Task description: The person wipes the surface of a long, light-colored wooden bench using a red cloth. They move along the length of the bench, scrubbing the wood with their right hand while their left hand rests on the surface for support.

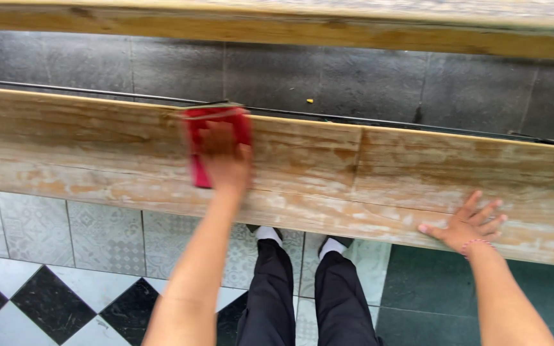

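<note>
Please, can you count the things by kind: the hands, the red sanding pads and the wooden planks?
Hands: 2 (left hand, right hand)
Red sanding pad: 1
Wooden planks: 2 (worn plank, upper plank)
Total: 5

Motion-blurred left hand point(224, 163) and red pad point(216, 144)

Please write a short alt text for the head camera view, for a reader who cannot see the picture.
Seen from above, the left hand presses a red sanding block on a long worn wooden plank, while the right hand lies flat on the plank, fingers spread. Below are the person's dark trousers and a patterned tile floor.
</note>
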